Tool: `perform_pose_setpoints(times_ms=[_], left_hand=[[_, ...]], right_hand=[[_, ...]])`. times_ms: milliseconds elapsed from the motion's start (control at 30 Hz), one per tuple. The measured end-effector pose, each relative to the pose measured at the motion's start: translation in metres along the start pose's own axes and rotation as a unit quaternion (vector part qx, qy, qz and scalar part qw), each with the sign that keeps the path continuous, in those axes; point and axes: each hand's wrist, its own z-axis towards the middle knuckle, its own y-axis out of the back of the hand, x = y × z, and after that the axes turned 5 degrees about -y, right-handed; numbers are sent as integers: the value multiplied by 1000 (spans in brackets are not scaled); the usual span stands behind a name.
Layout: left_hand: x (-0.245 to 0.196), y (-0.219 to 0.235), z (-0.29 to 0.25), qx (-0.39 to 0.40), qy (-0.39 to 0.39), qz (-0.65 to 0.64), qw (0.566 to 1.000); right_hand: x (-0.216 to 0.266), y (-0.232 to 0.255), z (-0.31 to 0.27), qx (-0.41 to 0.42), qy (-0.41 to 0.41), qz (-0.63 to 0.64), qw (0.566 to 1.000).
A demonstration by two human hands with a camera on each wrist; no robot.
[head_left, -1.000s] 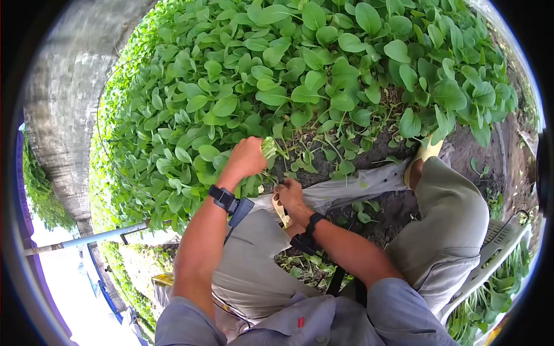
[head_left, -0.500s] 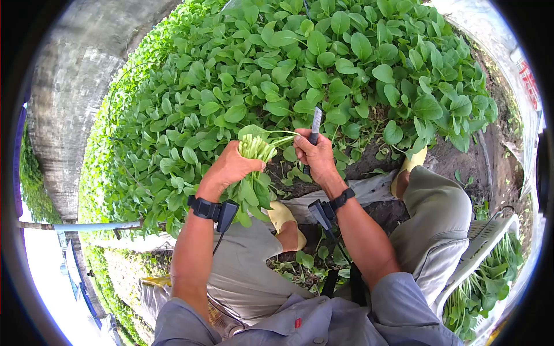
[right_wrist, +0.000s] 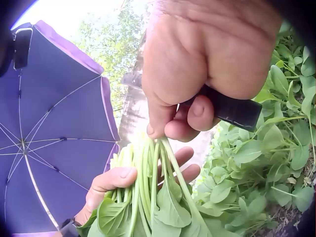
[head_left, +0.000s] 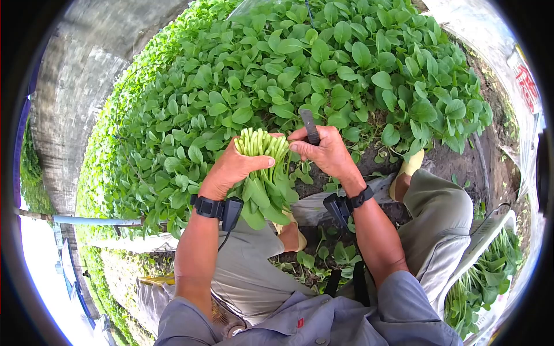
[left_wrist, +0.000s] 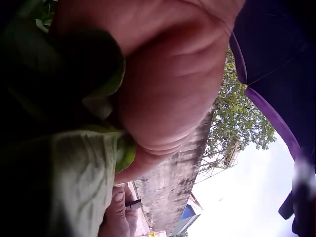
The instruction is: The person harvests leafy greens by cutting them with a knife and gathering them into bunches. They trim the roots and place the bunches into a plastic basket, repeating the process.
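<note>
My left hand (head_left: pixel 249 163) grips a bunch of cut leafy greens (head_left: pixel 264 173), stem ends up and leaves hanging down. My right hand (head_left: pixel 309 145) holds a dark-handled knife (head_left: pixel 310 127) with its blade pointing up, and its thumb and fingertips pinch the top of the stems. In the right wrist view the right hand (right_wrist: pixel 177 126) curls round the knife handle (right_wrist: pixel 234 111) above the stems of the greens (right_wrist: pixel 150 187), with the left hand (right_wrist: pixel 116 182) behind them. The left wrist view shows only the palm of the left hand (left_wrist: pixel 163 84) and pale leaves of the greens (left_wrist: pixel 84 168).
A dense bed of leafy greens (head_left: pixel 323 69) fills the ground ahead, with a concrete wall (head_left: pixel 75 86) to its left. A white crate (head_left: pixel 490 248) of harvested greens stands at the right. Yellow boots (head_left: pixel 410 164) rest on soil. A purple umbrella (right_wrist: pixel 49 148) is overhead.
The left hand lifted the bunch out of the bed and turned its stems upward. The right hand rose from near the knee with the knife and now touches the stem ends.
</note>
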Motion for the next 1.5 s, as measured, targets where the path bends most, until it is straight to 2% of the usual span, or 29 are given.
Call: perform_pose_setpoints(times_ms=[33, 133, 200, 267, 300, 333, 367, 400, 433, 467, 500, 533, 600, 633, 667, 733, 767, 800, 867, 900, 967, 1000, 1067, 1300, 1400, 1433, 1500], left_hand=[[3, -1, 3, 3, 1, 0, 1000], [16, -3, 6, -7, 26, -52, 998], [22, -3, 12, 43, 106, -202, 973], [32, -4, 22, 34, 97, -170, 980], [37, -4, 27, 39, 106, -119, 987], [43, -5, 33, 45, 114, -67, 990], [50, -8, 42, 64, 84, 40, 994], [44, -15, 49, 70, 87, 43, 993], [33, -25, 55, 96, 54, 242, 964], [28, -34, 62, 120, 16, 431, 894], [38, -39, 69, 112, -33, 455, 883], [34, -49, 79, 118, -33, 454, 882], [26, -71, 108, 157, -14, 465, 871], [32, -80, 124, 176, -35, 447, 876], [40, -89, 140, 182, -37, 448, 875], [55, -105, 172, 171, -72, 454, 871], [60, -110, 187, 162, -24, 469, 868], [70, -112, 202, 169, -24, 470, 866], [100, -111, 225, 92, 69, 546, 830], [106, -109, 230, 98, 70, 547, 828], [117, -100, 235, 122, 149, 581, 791], [122, -97, 234, 125, 152, 582, 789], [132, -91, 231, 74, 152, 555, 815], [144, -73, 227, 58, 135, 511, 847], [146, -72, 228, 47, 135, 500, 854], [146, -72, 229, 45, 136, 498, 855], [147, -71, 229, 61, 145, 522, 838]], right_hand=[[-2, 1, 1, 5, 25, 26, 999], [-15, -5, 1, -11, 26, 95, 995], [-26, -7, 0, 6, 11, 158, 987], [-53, -6, -2, -23, -114, 238, 964], [-82, -9, -3, -24, -118, 327, 937], [-107, -8, -7, -28, -118, 330, 936], [-130, -5, -13, -69, -203, 263, 941], [-152, -2, -18, -108, -287, 193, 932], [-175, -1, -24, -113, -288, 198, 930], [-196, -1, -30, -185, -246, -21, 951], [-208, 0, -35, -245, -193, -242, 919], [-206, 2, -32, -248, -197, -240, 918], [-197, 9, -15, -287, -112, -220, 926], [-193, 16, -4, -260, -116, -171, 943], [-191, 21, 5, -265, -118, -169, 942], [-194, 31, 18, -275, -141, -250, 918], [-198, 35, 21, -332, -105, -259, 901], [-202, 40, 22, -337, -109, -255, 900], [-211, 49, 21, -387, -156, -145, 897], [-209, 54, 21, -367, -159, -144, 905], [-206, 57, 25, -375, -163, -145, 901], [-205, 57, 28, -379, -161, -150, 899], [-203, 56, 31, -386, -156, -148, 897], [-203, 54, 47, -388, -155, -153, 895], [-196, 46, 46, -401, -163, -175, 884], [-191, 46, 46, -394, -197, -137, 887], [-191, 46, 51, -402, -176, -147, 887]])
